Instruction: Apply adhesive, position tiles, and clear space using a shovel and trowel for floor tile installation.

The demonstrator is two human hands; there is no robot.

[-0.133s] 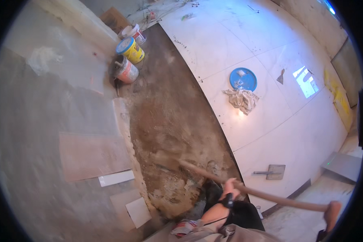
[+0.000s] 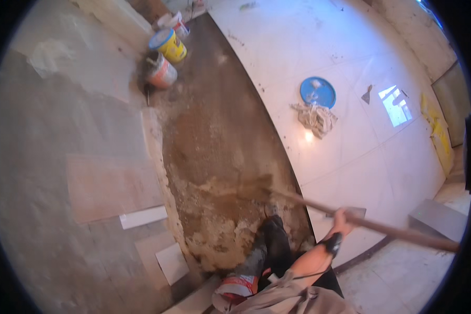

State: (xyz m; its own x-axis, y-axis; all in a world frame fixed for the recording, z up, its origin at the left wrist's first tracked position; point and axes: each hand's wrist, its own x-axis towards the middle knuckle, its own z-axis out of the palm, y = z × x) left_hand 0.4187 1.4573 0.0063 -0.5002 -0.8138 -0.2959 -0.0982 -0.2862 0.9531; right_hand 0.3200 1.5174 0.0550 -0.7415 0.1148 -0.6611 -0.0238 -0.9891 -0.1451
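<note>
My left hand (image 2: pixel 343 221), with a black band on its wrist, is wrapped round the long wooden handle (image 2: pixel 311 204) of a tool. The handle slants from the right rim down to the floor. Its mud-coloured head (image 2: pixel 255 187) is blurred against the wet brown floor (image 2: pixel 220 141), so I cannot tell a shovel from a hoe. My right hand is outside the picture. Behind my left hand, a square float (image 2: pixel 355 211) lies on the white tiles, partly covered. My dark-trousered leg (image 2: pixel 275 238) stands on the muddy strip near the tool's head.
White tiles (image 2: pixel 345 157) border the strip on the right, bearing a blue lid (image 2: pixel 317 92), a crumpled cloth (image 2: pixel 317 121) and a scraper (image 2: pixel 367 94). Buckets, one yellow (image 2: pixel 171 48) and one reddish (image 2: pixel 162 74), stand at the far left. Another bucket (image 2: pixel 235 287) is beside me.
My left hand and the handle have swung right and up, and the tool's head has moved right across the mud. My right hand has left the picture at the right.
</note>
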